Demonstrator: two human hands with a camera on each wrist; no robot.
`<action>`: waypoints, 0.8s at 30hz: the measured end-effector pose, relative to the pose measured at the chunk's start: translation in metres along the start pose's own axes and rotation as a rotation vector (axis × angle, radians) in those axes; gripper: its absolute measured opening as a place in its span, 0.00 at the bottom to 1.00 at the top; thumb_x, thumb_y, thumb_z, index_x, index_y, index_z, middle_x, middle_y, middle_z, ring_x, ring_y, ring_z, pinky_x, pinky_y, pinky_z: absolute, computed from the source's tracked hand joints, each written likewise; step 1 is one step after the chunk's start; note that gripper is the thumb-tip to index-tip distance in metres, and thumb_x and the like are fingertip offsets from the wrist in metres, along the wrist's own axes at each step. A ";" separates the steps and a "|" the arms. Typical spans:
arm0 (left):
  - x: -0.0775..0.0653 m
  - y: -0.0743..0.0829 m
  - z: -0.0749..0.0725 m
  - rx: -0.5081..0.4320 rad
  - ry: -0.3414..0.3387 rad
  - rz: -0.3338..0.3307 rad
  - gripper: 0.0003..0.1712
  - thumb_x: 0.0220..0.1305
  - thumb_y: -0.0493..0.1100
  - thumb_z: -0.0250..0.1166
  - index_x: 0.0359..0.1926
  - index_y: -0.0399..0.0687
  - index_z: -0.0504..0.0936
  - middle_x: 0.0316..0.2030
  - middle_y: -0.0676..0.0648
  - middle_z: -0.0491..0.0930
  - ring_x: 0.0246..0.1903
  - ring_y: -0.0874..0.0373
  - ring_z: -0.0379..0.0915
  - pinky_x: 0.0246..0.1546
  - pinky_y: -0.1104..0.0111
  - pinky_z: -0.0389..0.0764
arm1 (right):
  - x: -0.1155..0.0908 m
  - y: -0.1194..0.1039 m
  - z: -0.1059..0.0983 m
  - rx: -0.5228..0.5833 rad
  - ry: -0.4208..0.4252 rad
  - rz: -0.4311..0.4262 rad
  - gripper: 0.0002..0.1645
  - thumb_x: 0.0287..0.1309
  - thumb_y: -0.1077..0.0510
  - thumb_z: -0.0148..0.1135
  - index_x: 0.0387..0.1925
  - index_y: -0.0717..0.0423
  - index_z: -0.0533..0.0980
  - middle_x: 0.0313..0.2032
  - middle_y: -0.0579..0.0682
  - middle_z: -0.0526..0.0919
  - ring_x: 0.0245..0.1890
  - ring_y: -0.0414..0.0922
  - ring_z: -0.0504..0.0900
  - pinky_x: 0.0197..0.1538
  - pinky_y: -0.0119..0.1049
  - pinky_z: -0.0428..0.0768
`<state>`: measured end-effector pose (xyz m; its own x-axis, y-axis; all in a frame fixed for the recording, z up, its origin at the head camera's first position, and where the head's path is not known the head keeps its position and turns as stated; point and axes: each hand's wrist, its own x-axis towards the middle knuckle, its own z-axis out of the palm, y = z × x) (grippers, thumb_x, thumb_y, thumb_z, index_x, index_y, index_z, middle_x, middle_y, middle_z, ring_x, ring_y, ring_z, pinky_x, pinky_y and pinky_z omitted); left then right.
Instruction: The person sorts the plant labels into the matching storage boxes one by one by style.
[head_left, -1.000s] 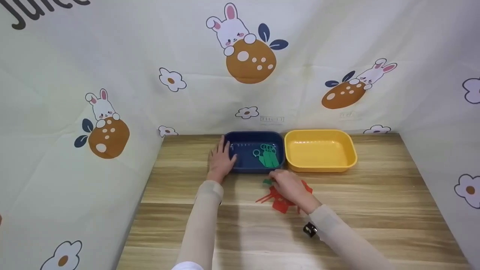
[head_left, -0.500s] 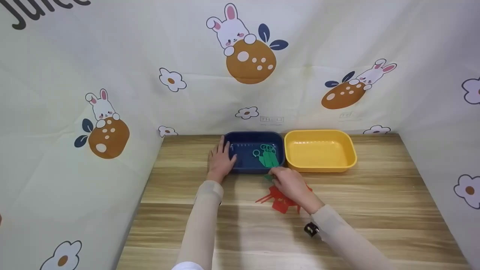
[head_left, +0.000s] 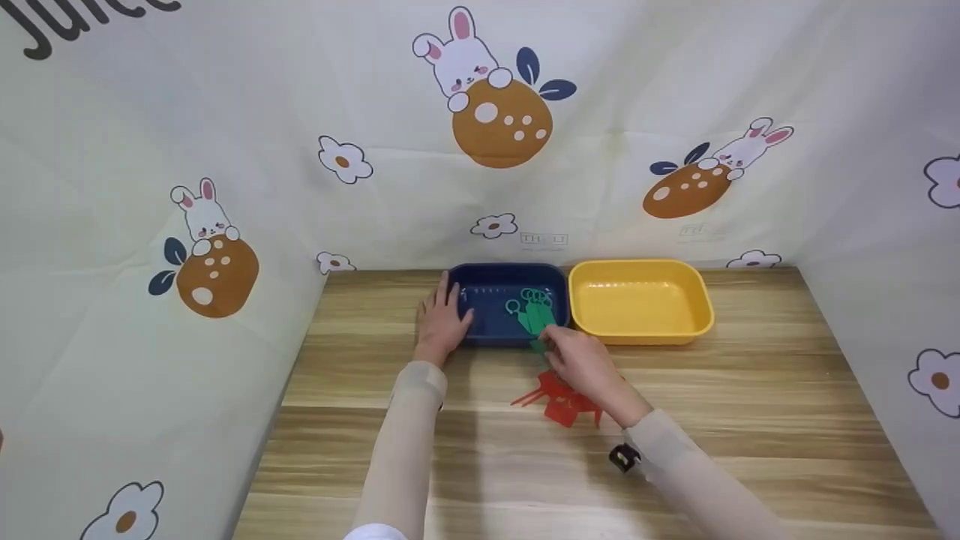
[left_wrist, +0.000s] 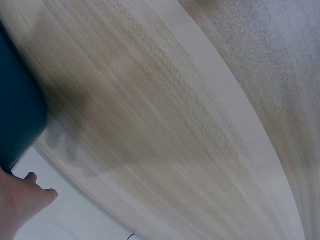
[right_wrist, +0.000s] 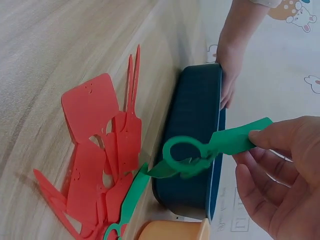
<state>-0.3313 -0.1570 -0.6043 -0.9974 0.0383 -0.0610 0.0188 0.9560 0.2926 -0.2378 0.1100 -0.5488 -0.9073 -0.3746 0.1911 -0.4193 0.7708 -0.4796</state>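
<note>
My right hand (head_left: 589,364) pinches a green plastic tie tag (right_wrist: 235,141) between thumb and fingers, at the front edge of the blue tray (head_left: 487,315). The tag has a ring and a notched tail, seen best in the right wrist view. Inside the tray, several green tie tags (head_left: 534,315) lie bunched at the right. Fairly straight, the fingers of my left hand (head_left: 442,322) rest on the tray's left rim. Below my right hand is a pile of red tie tags (right_wrist: 90,175), partly covered in the head view. Another green tag (right_wrist: 131,197) lies against that pile.
A yellow tray (head_left: 637,337) stands right of the blue one, close against it. Both are on a wood-grain table (head_left: 360,450) near the back wall cloth (head_left: 405,202), printed with rabbits and flowers. Cloth walls also flank the table.
My right hand has moved slightly up toward the blue tray with the green tie tag, away from the red pile. My left hand has stayed in place.
</note>
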 end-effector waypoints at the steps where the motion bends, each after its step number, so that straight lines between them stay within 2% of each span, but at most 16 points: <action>1: 0.000 0.000 0.000 0.000 0.000 0.000 0.40 0.73 0.59 0.51 0.77 0.48 0.56 0.81 0.47 0.38 0.76 0.40 0.48 0.75 0.42 0.51 | 0.000 0.000 -0.001 0.002 0.004 0.002 0.12 0.57 0.64 0.67 0.44 0.53 0.79 0.36 0.51 0.88 0.32 0.44 0.83 0.41 0.42 0.86; 5: -0.001 0.001 -0.001 0.002 0.001 0.003 0.40 0.73 0.59 0.51 0.77 0.48 0.56 0.81 0.46 0.38 0.76 0.40 0.49 0.75 0.43 0.51 | 0.000 0.001 -0.003 0.023 0.019 0.014 0.14 0.57 0.64 0.68 0.45 0.54 0.78 0.34 0.50 0.87 0.31 0.44 0.83 0.38 0.41 0.85; 16: -0.001 -0.001 0.000 0.000 0.017 0.008 0.39 0.72 0.60 0.51 0.77 0.49 0.57 0.80 0.46 0.41 0.76 0.40 0.48 0.75 0.42 0.52 | -0.001 -0.001 -0.013 0.114 0.017 0.074 0.16 0.59 0.63 0.68 0.48 0.52 0.75 0.37 0.50 0.86 0.35 0.44 0.85 0.43 0.40 0.86; 24: -0.001 -0.001 0.000 0.000 0.003 0.005 0.40 0.73 0.61 0.50 0.78 0.49 0.55 0.81 0.47 0.38 0.77 0.41 0.47 0.75 0.43 0.51 | 0.000 0.000 -0.016 0.146 0.013 0.105 0.17 0.59 0.62 0.68 0.49 0.51 0.74 0.38 0.51 0.85 0.36 0.45 0.85 0.44 0.40 0.87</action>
<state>-0.3307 -0.1580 -0.6044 -0.9975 0.0426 -0.0566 0.0241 0.9557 0.2934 -0.2380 0.1183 -0.5350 -0.9467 -0.2883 0.1440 -0.3137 0.7220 -0.6167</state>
